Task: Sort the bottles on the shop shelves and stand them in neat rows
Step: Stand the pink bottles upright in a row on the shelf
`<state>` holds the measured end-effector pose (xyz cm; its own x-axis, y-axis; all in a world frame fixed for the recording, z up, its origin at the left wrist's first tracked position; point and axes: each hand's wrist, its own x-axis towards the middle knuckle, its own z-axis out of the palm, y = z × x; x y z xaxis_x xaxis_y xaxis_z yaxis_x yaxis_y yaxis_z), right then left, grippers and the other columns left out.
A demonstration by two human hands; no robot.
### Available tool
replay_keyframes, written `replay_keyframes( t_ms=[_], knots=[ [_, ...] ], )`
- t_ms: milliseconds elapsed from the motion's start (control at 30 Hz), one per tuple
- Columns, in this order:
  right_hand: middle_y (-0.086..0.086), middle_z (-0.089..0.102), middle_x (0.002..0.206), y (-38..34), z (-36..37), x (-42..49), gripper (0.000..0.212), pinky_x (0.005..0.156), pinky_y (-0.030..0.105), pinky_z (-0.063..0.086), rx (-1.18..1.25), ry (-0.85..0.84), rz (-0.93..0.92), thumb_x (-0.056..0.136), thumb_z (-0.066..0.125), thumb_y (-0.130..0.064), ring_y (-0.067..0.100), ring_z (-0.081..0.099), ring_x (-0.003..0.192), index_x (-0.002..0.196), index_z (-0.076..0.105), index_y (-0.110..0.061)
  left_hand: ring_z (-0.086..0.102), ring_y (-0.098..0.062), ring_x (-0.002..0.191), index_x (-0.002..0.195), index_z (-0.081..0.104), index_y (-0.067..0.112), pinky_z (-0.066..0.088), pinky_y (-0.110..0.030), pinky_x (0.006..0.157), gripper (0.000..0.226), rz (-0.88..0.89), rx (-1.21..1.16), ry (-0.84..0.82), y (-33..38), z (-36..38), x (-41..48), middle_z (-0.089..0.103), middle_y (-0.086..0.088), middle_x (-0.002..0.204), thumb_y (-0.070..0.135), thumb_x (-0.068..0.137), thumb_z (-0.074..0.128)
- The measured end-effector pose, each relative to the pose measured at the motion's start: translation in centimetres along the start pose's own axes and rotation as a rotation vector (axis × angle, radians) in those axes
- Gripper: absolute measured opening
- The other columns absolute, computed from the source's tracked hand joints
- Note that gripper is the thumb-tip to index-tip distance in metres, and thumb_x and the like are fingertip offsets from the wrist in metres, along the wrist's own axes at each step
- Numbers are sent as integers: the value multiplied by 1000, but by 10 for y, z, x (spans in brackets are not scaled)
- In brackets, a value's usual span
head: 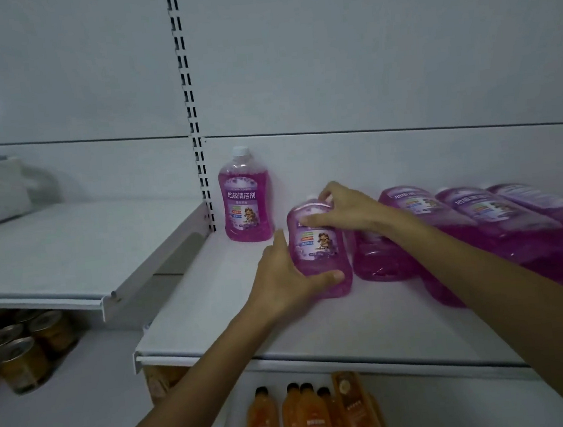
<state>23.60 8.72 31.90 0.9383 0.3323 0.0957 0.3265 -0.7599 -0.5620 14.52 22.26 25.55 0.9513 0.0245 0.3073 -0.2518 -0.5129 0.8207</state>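
Left hand (288,276) grips base of purple bottle (319,249) on white shelf (284,330), right hand (341,209) clasps its shoulder (bottle tilted). Upright bottle (245,196) behind-left, toppled bottles (473,219) right.

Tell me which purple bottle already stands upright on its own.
The back-left bottle on the shelf, beside the slotted upright, untouched. The left hand and right hand grip the next bottle; the bottles to its right lie tipped over.
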Motion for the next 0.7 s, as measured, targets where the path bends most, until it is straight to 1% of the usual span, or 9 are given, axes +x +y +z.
replay_keyframes(
  t_ms=[33,100,200,333,433,500,567,633,700],
  knots=[
    [6,53,119,-5,-2,-2,71,70,26,43,89,85,-58,75,75,-43,18,54,95,129,39,-14,54,-12,103,135,31,23,48,-12,78,100,35,10,31,-1,1,0,46,6,113,45,54,86],
    [4,48,119,-14,-9,-6,90,78,24,41,158,169,-196,66,83,-34,17,53,100,139,32,-20,45,-3,101,141,14,35,39,0,76,114,98,50,73,-4,2,-2,30,8,118,41,53,87],
    [7,45,129,-19,-18,-10,95,89,26,42,98,101,-342,64,85,-29,20,50,113,141,32,-31,40,2,104,135,-5,43,34,9,72,121,178,73,109,-9,2,-7,18,15,118,37,56,87],
    [7,47,129,-15,-20,-16,90,89,27,44,42,73,-447,64,86,-27,19,50,111,138,35,-31,40,-3,114,145,-2,30,41,-7,90,126,193,156,152,-15,6,-12,20,8,133,37,56,87],
    [5,48,126,-16,-18,-19,90,86,27,46,29,103,-507,63,86,-28,18,52,106,138,35,-29,46,-9,114,149,1,19,49,-24,91,127,194,317,185,-15,5,-16,26,-1,137,49,57,83],
    [3,47,125,-17,-13,-19,88,82,21,45,74,152,-542,64,86,-26,14,50,107,138,37,-28,51,-12,108,145,18,20,51,-28,84,108,139,469,169,-17,-4,-19,41,-2,131,57,61,76],
    [0,44,122,-20,-2,-18,87,77,10,43,80,180,-593,66,85,-23,11,47,106,138,37,-27,56,-14,95,123,41,18,46,-24,73,68,73,636,157,-23,-17,-21,54,0,115,56,74,67],
    [-3,42,118,-26,10,-11,88,73,1,38,49,203,-634,67,84,-21,9,45,104,141,35,-28,56,-16,85,106,49,16,39,-24,65,40,69,815,169,-30,-31,-25,60,2,104,49,84,56],
    [-2,42,118,-34,18,-1,90,75,2,37,60,228,-638,68,83,-20,8,44,104,143,34,-26,56,-18,87,102,54,16,36,-24,65,31,144,907,133,-37,-41,-23,61,1,101,44,87,52]
  ],
)
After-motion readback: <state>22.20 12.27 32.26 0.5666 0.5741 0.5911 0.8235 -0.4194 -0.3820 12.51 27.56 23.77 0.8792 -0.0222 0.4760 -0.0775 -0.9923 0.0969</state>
